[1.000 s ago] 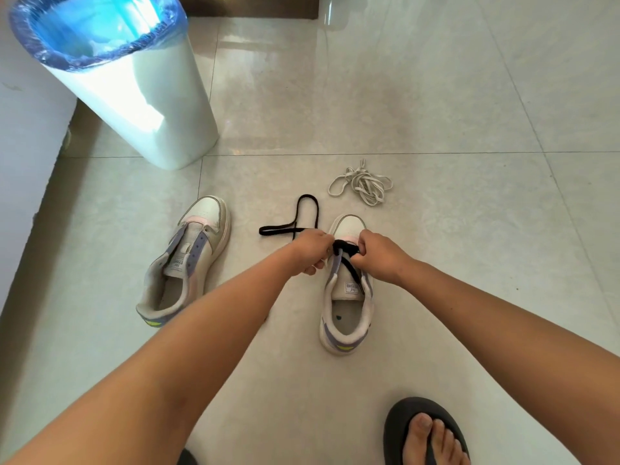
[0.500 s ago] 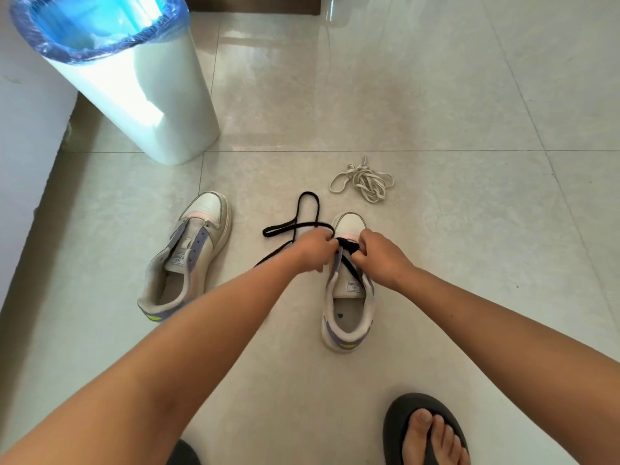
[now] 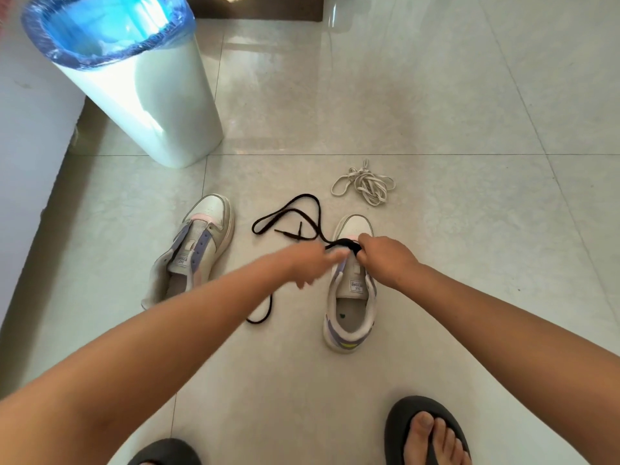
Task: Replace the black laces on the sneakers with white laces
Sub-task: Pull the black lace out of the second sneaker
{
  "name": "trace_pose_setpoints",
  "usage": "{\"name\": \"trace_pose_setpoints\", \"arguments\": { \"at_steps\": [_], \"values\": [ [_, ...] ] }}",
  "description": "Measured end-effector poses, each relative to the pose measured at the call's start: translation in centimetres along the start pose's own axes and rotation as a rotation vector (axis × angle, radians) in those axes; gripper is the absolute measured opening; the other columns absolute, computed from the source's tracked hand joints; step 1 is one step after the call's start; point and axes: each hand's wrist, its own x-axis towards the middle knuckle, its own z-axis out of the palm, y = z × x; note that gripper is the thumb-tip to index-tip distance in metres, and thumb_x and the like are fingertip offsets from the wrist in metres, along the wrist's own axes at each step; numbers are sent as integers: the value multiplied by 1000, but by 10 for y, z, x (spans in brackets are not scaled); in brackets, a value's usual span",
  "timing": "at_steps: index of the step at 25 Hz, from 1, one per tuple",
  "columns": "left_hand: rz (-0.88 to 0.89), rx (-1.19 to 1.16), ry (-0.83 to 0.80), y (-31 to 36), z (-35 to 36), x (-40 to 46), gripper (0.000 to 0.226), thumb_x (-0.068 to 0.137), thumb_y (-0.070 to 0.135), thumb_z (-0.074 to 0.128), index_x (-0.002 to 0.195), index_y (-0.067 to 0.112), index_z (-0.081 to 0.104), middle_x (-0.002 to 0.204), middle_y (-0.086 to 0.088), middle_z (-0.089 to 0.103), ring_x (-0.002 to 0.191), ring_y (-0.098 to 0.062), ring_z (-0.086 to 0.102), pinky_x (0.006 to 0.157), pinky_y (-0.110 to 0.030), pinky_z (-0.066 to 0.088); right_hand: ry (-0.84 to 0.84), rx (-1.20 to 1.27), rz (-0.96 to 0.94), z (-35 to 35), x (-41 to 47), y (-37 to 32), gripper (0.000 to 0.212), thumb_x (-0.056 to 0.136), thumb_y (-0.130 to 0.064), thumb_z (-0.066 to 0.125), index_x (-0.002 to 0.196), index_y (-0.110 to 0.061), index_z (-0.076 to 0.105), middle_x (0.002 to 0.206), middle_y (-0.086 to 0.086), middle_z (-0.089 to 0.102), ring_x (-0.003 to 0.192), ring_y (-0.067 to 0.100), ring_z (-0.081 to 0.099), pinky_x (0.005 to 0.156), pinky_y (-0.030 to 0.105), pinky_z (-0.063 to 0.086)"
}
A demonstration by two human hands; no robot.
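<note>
Head camera view, looking down at a tiled floor (image 3: 436, 95) from above two bare forearms. Two white sneakers with purple trim are seen side by side, toes pointing away. No lace is seen in the left sneaker (image 3: 194, 250); its eyelets appear empty. The right sneaker (image 3: 350, 297) is being worked on: a black lace (image 3: 292, 213) is bunched at its front eyelets, and most of the lace's length is already trailed out in loops on the floor between the two shoes.

The right hand (image 3: 385, 260) is curled over the front of the tongue, and the bunched lace is pinched in its fingers. The left hand (image 3: 312, 263) is blurred by motion beside it; its fingers seem partly extended toward the lace, but whether anything is held cannot be told.

A tangle of white laces (image 3: 365, 186) is lying untouched on the floor just beyond the right sneaker's toe.

By this evidence, removal is judged nearly finished, and all the white lacing is left to do.

Only one black lace can be made out, and the front eyelets are hidden by the hands. A white bin with a blue liner (image 3: 134, 78) is standing at upper left, and two dark sandals (image 3: 422, 431) are cut off by the bottom edge.
</note>
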Motion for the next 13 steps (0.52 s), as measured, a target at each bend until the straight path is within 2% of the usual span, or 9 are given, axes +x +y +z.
{"name": "trace_pose_setpoints", "arguments": {
  "at_steps": [1, 3, 5, 8, 10, 11, 13],
  "values": [
    [25, 113, -36, 7, 19, -1, 56, 95, 56, 31, 107, 6, 55, 95, -13, 64, 77, -26, 63, 68, -30, 46, -27, -15, -28, -2, 1, 1, 19, 96, -18, 36, 104, -7, 48, 93, 15, 58, 72, 27, 46, 58, 32, 31],
    [14, 287, 5, 13, 44, -2, 40, 100, 35, 35, 122, 4, 46, 119, -15, 56, 104, -31, 58, 77, -33, 42, -73, -13, -70, -6, 3, 3, 17, 96, -18, 35, 104, -9, 48, 95, 16, 58, 74, 28, 46, 60, 32, 31],
    [-35, 227, 68, 12, 57, 0, 30, 99, 18, 35, 122, 0, 43, 124, -18, 53, 110, -33, 55, 76, -33, 38, -105, 17, -94, -10, 6, 6, 13, 97, -18, 36, 98, -12, 48, 95, 15, 57, 77, 28, 47, 62, 32, 32],
    [-69, 215, 82, 8, 57, -1, 26, 97, 11, 38, 120, -2, 42, 121, -18, 55, 108, -33, 57, 72, -31, 36, -171, 61, -121, -18, 14, 4, 10, 97, -17, 37, 89, -16, 45, 91, 9, 52, 81, 26, 46, 63, 31, 32],
    [-71, 281, 58, 6, 52, -4, 34, 96, 7, 39, 129, -1, 38, 122, -17, 54, 108, -32, 56, 72, -31, 37, -234, 11, -178, -23, 16, 1, 10, 97, -16, 38, 93, -15, 48, 93, 10, 55, 81, 25, 46, 64, 31, 31],
    [-54, 324, 38, 5, 50, -5, 45, 95, 5, 41, 138, 1, 29, 123, -16, 53, 109, -32, 56, 75, -32, 40, -262, -86, -237, -27, 18, -1, 12, 97, -15, 39, 98, -14, 51, 96, 12, 58, 80, 24, 46, 64, 30, 32],
    [-19, 427, -16, 1, 47, -4, 74, 92, 3, 46, 149, 7, 0, 125, -13, 50, 111, -31, 55, 81, -35, 44, -207, -459, -480, -36, 20, -5, 19, 93, -8, 42, 108, -13, 52, 96, 10, 62, 78, 25, 52, 59, 31, 33]
  ]
}}
